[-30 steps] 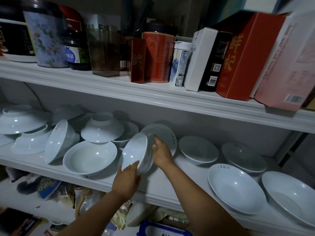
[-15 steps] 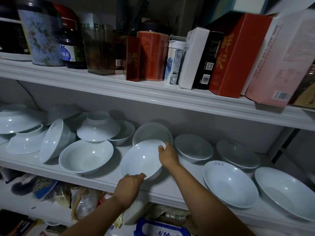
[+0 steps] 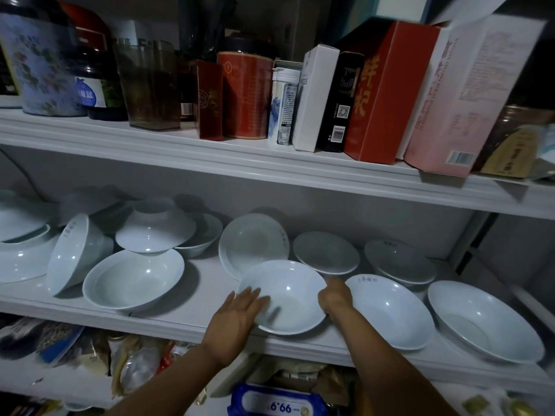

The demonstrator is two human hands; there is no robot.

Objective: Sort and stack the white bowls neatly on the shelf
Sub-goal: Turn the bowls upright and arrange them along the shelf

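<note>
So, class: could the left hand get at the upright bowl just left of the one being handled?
Probably yes. The left hand lies open beside the middle bowl, and only bare shelf separates it from the left bowl, whose front rim is uncovered.

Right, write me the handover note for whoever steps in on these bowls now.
Left hand: open, straight fingers at the left rim of the front bowl, blurred. Right hand: grips its right rim.
Front bowl stands upright at the shelf edge. A tilted bowl leans behind it; upright bowls sit singly to the right; on the left, an inverted bowl rests on others and a sideways bowl lies beside them.
Done: no neat stack yet. Left: nest all bowls by size.
</note>
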